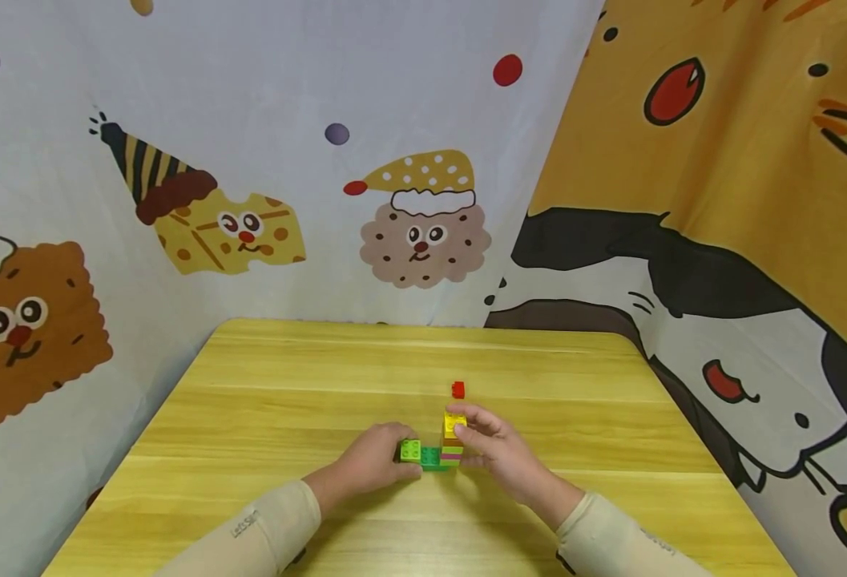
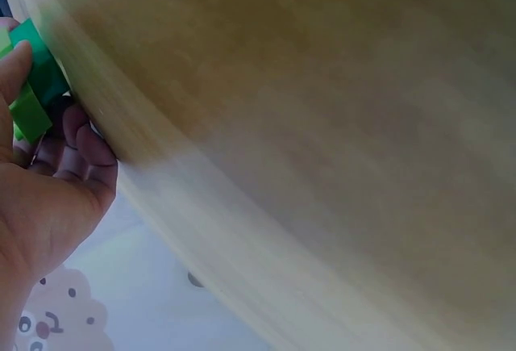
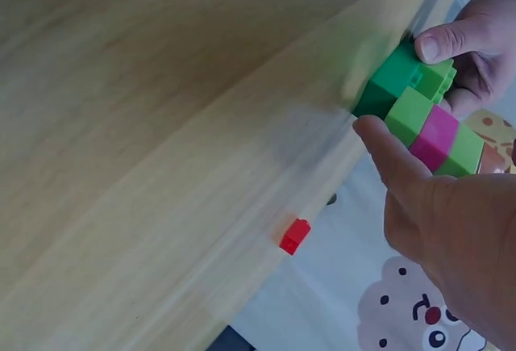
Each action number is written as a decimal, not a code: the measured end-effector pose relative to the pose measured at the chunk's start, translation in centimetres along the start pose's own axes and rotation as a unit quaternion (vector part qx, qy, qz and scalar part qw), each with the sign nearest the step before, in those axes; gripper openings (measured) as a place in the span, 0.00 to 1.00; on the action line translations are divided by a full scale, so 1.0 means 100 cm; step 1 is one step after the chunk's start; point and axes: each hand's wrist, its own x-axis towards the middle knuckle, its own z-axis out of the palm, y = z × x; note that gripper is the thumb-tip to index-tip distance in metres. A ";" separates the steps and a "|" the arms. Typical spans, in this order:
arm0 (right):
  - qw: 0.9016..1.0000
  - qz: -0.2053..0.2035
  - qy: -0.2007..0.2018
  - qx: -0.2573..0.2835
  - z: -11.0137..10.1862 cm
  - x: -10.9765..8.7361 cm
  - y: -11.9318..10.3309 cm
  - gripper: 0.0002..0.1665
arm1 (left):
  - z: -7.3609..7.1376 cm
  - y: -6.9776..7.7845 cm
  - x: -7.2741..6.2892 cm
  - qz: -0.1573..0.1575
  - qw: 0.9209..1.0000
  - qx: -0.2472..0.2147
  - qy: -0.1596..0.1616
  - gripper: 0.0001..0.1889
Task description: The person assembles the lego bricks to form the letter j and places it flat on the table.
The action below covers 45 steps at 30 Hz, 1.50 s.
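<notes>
A toy-brick build stands near the table's middle. Its dark green base (image 1: pixel 432 458) carries a light green brick (image 1: pixel 411 450) on the left and a tower on the right. Upward, the tower has lime, magenta (image 3: pixel 434 135), lime and orange-brown layers, then a yellow brick (image 1: pixel 455 422) on top. My left hand (image 1: pixel 373 460) grips the build's left end, thumb in front and fingers behind. My right hand (image 1: pixel 506 458) holds the tower at the yellow brick between thumb and index finger. In the right wrist view, another right finger (image 3: pixel 383 145) reaches down beside the base.
A small red brick (image 1: pixel 458 390) lies on the wooden table (image 1: pixel 286 377), beyond the tower. Cartoon-printed cloth (image 1: pixel 272 104) hangs behind the table and along its sides.
</notes>
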 end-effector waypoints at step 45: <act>0.998 -0.040 0.050 0.007 0.015 0.002 0.014 0.22 | 0.001 0.003 0.002 0.000 1.000 -0.027 0.005 0.18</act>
